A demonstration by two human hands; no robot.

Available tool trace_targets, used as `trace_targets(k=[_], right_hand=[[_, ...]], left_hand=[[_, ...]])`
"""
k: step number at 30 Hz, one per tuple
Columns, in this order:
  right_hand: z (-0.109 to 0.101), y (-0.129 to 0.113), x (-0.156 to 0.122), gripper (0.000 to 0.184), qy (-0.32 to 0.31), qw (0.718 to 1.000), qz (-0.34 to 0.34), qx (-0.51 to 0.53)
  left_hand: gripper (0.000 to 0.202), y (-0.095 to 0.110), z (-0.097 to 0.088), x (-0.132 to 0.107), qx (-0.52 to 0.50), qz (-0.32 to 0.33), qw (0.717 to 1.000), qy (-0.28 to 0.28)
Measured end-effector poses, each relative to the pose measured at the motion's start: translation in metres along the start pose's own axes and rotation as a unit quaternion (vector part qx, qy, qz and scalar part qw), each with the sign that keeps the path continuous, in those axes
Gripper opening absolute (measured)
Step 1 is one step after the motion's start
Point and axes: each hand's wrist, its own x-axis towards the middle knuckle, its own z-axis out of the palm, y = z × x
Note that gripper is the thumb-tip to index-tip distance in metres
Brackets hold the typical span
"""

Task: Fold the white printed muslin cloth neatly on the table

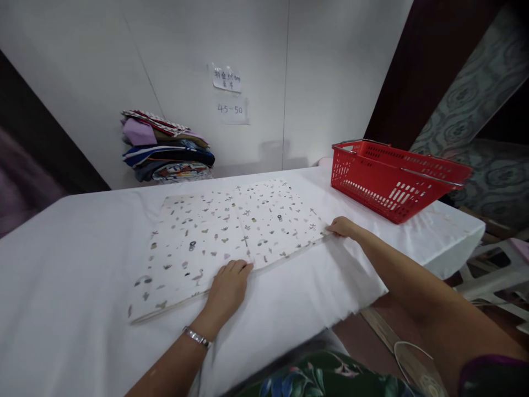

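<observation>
A folded white cloth [215, 231] printed with small flamingos, palms and rainbows lies spread flat on the table, several layers showing along its near edge. A crease runs across its middle. My left hand [230, 282], with a metal bracelet at the wrist, is closed on the near edge close to that crease, its fingers together and the thumb hidden. At the near right corner, my right hand [343, 226] pinches the cloth between thumb and fingers.
A white-covered table [82, 264] fills the foreground. A red plastic basket [372, 176] stands at its right back. Behind the table's left side is a stack of folded fabrics [167, 149]. Paper signs [232, 110] hang on the wall, and a white plastic stool [491, 270] is at right.
</observation>
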Motion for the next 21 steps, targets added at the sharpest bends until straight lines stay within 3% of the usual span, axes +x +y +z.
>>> trace_targets(k=[11,21], right_hand=[[-0.0056,-0.0071,0.0036,0.031,-0.018,0.996,-0.008,-0.089],[-0.0019,-0.0074,0.0003,0.035,-0.049,0.997,0.018,-0.059]], left_hand=[[0.038,0.0004,-0.0011,-0.0004,-0.001,-0.001,1.000,-0.001],[0.039,0.0000,-0.0010,-0.0005,-0.004,0.003,1.000,0.010]])
